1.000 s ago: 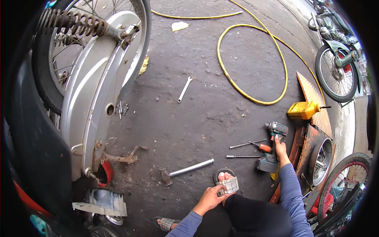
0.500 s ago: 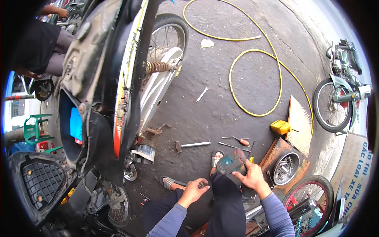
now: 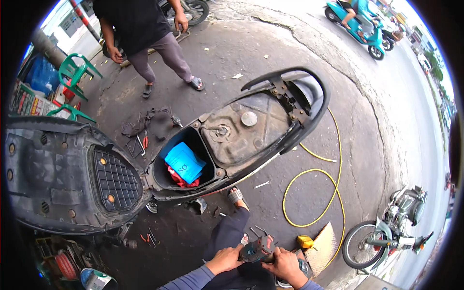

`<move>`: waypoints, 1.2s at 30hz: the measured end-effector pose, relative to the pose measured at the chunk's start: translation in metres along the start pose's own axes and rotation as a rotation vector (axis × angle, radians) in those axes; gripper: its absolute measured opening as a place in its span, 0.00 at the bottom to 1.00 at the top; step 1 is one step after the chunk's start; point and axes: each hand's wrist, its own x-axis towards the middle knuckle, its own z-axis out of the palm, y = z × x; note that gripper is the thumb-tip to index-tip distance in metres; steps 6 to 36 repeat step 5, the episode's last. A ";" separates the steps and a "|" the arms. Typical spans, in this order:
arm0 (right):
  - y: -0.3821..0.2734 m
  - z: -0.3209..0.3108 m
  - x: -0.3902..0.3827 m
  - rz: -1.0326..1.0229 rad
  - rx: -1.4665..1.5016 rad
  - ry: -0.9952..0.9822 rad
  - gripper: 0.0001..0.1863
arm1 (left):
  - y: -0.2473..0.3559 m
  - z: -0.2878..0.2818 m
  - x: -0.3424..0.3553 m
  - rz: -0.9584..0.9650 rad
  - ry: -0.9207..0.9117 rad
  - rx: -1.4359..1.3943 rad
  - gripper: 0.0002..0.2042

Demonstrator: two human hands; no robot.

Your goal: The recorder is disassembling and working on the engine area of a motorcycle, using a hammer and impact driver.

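Note:
My right hand [image 3: 286, 267] is wrapped around one end of a cordless impact wrench [image 3: 259, 248], dark teal and black with a red patch. At its other end, my left hand [image 3: 225, 260] has closed its fingers against the tool. Both hands hold it low in front of me, above my legs. The motorbike [image 3: 232, 140] stands ahead with its seat [image 3: 53, 171] flipped up to the left. Inside its storage box lie a blue booklet [image 3: 184, 162] and a red cloth [image 3: 176, 178].
A spanner [image 3: 262, 184] lies on the ground right of my foot. Pliers [image 3: 145, 141] and other tools lie beyond the motorbike. A yellow hose [image 3: 286, 193] loops at right, near a yellow bottle [image 3: 304, 241]. Another person [image 3: 137, 29] stands at the far left. A parked motorbike [image 3: 386, 237] stands at right.
The view has swung upward and turned, showing the motorbike from above and the road. My left hand, apart from the impact wrench before, now touches it. The other person is more fully visible.

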 end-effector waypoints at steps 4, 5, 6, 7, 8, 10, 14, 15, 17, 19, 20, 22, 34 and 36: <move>-0.029 -0.086 0.064 -0.052 -0.071 0.024 0.32 | 0.014 -0.067 0.028 0.020 0.166 -0.374 0.30; -0.036 -0.110 0.084 0.002 -0.074 -0.042 0.32 | 0.017 -0.085 0.036 0.037 0.215 -0.405 0.30; -0.036 -0.110 0.084 0.002 -0.074 -0.042 0.32 | 0.017 -0.085 0.036 0.037 0.215 -0.405 0.30; -0.036 -0.110 0.084 0.002 -0.074 -0.042 0.32 | 0.017 -0.085 0.036 0.037 0.215 -0.405 0.30; -0.036 -0.110 0.084 0.002 -0.074 -0.042 0.32 | 0.017 -0.085 0.036 0.037 0.215 -0.405 0.30; -0.036 -0.110 0.084 0.002 -0.074 -0.042 0.32 | 0.017 -0.085 0.036 0.037 0.215 -0.405 0.30; -0.036 -0.110 0.084 0.002 -0.074 -0.042 0.32 | 0.017 -0.085 0.036 0.037 0.215 -0.405 0.30; -0.036 -0.110 0.084 0.002 -0.074 -0.042 0.32 | 0.017 -0.085 0.036 0.037 0.215 -0.405 0.30; -0.036 -0.110 0.084 0.002 -0.074 -0.042 0.32 | 0.017 -0.085 0.036 0.037 0.215 -0.405 0.30; -0.036 -0.110 0.084 0.002 -0.074 -0.042 0.32 | 0.017 -0.085 0.036 0.037 0.215 -0.405 0.30; -0.036 -0.110 0.084 0.002 -0.074 -0.042 0.32 | 0.017 -0.085 0.036 0.037 0.215 -0.405 0.30; -0.036 -0.110 0.084 0.002 -0.074 -0.042 0.32 | 0.017 -0.085 0.036 0.037 0.215 -0.405 0.30; -0.036 -0.110 0.084 0.002 -0.074 -0.042 0.32 | 0.017 -0.085 0.036 0.037 0.215 -0.405 0.30; -0.036 -0.110 0.084 0.002 -0.074 -0.042 0.32 | 0.017 -0.085 0.036 0.037 0.215 -0.405 0.30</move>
